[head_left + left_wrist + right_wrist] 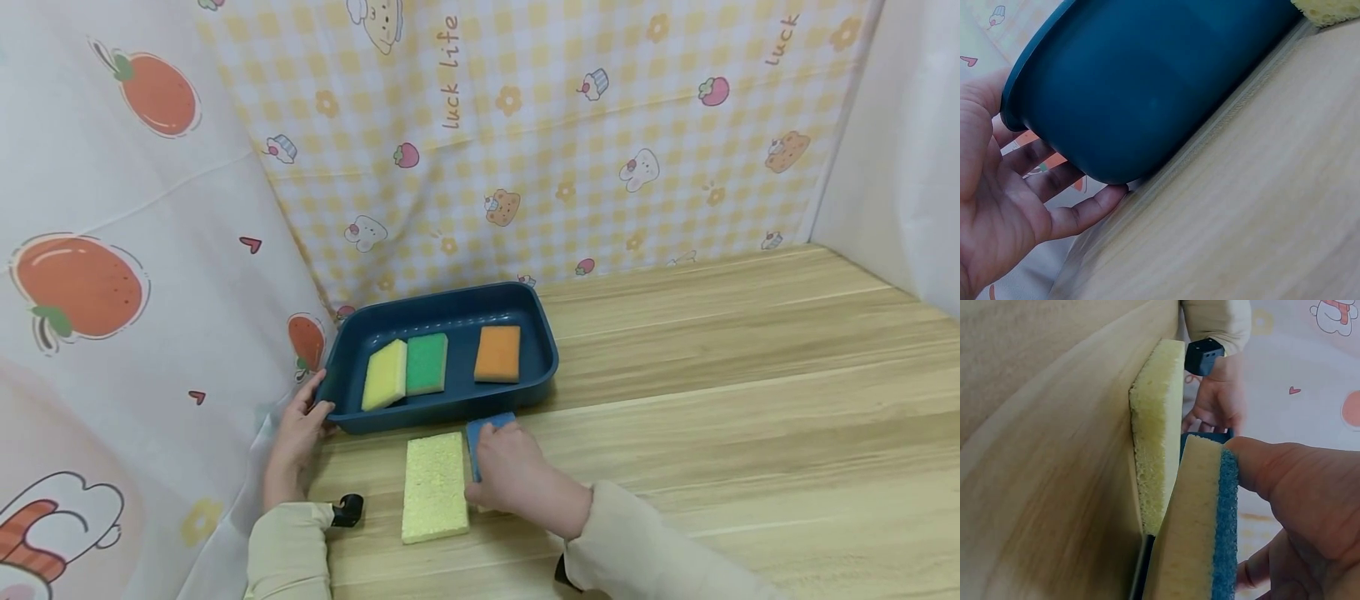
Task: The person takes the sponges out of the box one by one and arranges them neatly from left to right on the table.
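My left hand holds the left front corner of a dark blue rectangular tray. In the left wrist view, its fingers spread around the tray's rounded end and the little finger touches low on the corner. With my right hand I grip a sponge with a blue scouring face; the right wrist view shows its cream foam side and my thumb at its edge. Just left of that hand, a pale yellow sponge lies flat on the table.
Inside the tray are a yellow sponge, a green sponge leaning close to it, and an orange sponge farther right. Patterned curtains hang behind and at the left. The wooden table extends rightward to a white wall.
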{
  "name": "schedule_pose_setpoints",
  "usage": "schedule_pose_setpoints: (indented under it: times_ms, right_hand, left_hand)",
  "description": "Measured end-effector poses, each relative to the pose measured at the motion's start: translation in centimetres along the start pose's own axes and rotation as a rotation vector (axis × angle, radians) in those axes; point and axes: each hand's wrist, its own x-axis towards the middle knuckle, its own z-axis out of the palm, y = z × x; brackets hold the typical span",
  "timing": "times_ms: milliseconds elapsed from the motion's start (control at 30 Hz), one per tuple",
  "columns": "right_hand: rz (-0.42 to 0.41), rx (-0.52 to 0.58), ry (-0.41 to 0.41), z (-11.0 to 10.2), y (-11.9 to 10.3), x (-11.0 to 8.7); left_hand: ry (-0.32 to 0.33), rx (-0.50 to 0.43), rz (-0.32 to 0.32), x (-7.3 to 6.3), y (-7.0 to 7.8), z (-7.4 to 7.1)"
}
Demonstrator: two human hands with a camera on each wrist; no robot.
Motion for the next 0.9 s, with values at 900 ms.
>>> schedule_pose_setpoints:
  times_ms: [900]
  right_hand:
    - [-0.003, -0.034, -0.005, 2.2, 0.0, 0.1]
  left_hand:
    - [-0.003, 0.005, -0.001, -0.1, 0.1, -0.1]
